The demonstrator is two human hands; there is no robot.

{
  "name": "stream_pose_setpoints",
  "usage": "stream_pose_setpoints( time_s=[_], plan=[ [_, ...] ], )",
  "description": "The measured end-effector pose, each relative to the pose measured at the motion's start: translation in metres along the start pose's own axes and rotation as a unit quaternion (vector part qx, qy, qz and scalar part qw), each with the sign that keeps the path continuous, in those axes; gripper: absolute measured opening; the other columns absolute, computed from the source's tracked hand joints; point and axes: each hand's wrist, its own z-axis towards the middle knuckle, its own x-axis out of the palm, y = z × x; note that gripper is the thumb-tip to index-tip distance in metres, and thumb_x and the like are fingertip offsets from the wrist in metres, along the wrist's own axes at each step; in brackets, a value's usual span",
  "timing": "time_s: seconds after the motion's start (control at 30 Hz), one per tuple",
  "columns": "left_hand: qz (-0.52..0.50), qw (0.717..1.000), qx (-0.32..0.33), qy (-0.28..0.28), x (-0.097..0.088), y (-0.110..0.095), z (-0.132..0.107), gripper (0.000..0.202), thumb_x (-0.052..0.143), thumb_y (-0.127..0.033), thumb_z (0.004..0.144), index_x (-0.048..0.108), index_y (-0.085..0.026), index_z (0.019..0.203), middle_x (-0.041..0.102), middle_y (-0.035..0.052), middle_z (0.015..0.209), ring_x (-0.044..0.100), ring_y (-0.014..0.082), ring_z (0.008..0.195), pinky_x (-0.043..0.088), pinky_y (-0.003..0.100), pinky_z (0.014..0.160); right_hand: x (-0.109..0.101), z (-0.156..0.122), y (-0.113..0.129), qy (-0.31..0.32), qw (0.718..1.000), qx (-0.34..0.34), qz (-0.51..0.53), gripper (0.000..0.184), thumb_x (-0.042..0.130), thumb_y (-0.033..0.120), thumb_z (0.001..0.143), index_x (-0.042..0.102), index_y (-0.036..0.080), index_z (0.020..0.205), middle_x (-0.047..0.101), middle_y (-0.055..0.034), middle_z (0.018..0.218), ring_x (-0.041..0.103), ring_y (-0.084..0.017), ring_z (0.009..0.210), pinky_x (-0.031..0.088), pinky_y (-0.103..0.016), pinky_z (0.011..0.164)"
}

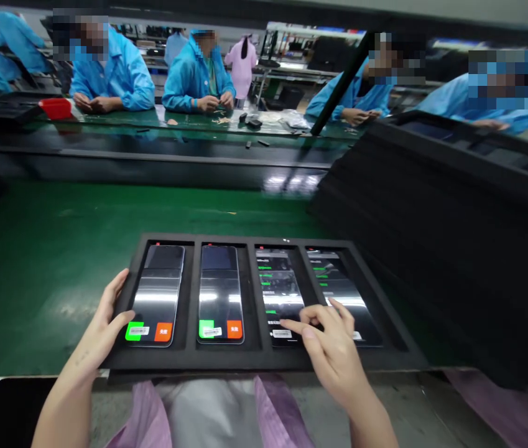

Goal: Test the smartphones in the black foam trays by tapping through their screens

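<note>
Black foam tray: lower centre, holding four smartphones
Left hand: clamped on tray's left rim
Right hand: fingers apart, index at third smartphone from left

We look across a green worktop to a dark ledge that catches pale light, with a second worktop, also green, beyond it. We see a slanting black post there, cluttered shelving farther back, and grey floor below our near edge.
</note>
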Motion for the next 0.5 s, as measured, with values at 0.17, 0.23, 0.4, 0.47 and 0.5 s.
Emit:
stream_pose_setpoints(
  time_s=[0.17,0.23,0.4,0.47,0.5],
  plan=[
    [0.004,1.000,-0.015,-0.012,0.004,-0.008,-0.003,0.063,0.048,-0.031,0.080,0.028,-0.023,0.139,0.028,0.0052,0.151,0.018,0.0209,0.140,0.014,0.038,0.115,-0.001,0.000,-0.002,0.026,0.999,-0.004,-0.020,0.036,0.034,0.018,0.091,0.069,0.027,0.092,0.052,0.0000,0.079,0.052,-0.012,0.078,0.029,-0.046,0.097],
    [0.001,1.000,-0.021,-0.022,0.006,-0.015,-0.006,0.062,0.048,-0.032,0.082,0.028,-0.020,0.140,0.027,0.0059,0.151,0.018,0.0206,0.140,0.015,0.035,0.115,-0.006,-0.006,-0.009,-0.031,0.999,0.012,-0.021,0.038,0.033,0.017,0.090,0.070,0.025,0.090,0.050,-0.0002,0.077,0.052,-0.013,0.076,0.030,-0.045,0.096],
    [0.010,0.999,-0.033,-0.042,0.008,-0.017,-0.009,0.061,0.048,-0.038,0.084,0.029,-0.025,0.140,0.029,0.0026,0.150,0.019,0.0208,0.140,0.016,0.035,0.115,-0.024,-0.028,-0.032,-0.171,0.978,0.089,-0.079,0.038,0.035,0.016,0.089,0.071,0.021,0.079,0.048,-0.0005,0.071,0.049,-0.013,0.069,0.034,-0.043,0.091],
    [0.025,0.998,-0.028,-0.050,0.008,-0.013,-0.009,0.059,0.047,-0.042,0.084,0.031,-0.030,0.139,0.032,-0.0002,0.149,0.022,0.0219,0.139,0.019,0.037,0.114,-0.029,-0.036,-0.038,-0.179,0.972,0.118,-0.094,0.039,0.035,0.016,0.090,0.072,0.021,0.077,0.048,-0.0008,0.070,0.048,-0.013,0.068,0.035,-0.041,0.087],
    [0.056,0.997,-0.013,-0.057,0.008,-0.011,-0.009,0.057,0.046,-0.044,0.084,0.031,-0.032,0.139,0.034,-0.0015,0.148,0.024,0.0227,0.138,0.022,0.038,0.113,-0.030,-0.038,-0.040,-0.173,0.972,0.130,-0.095,0.040,0.034,0.017,0.090,0.072,0.021,0.077,0.048,-0.0010,0.070,0.048,-0.013,0.068,0.036,-0.040,0.085]
  ],
)
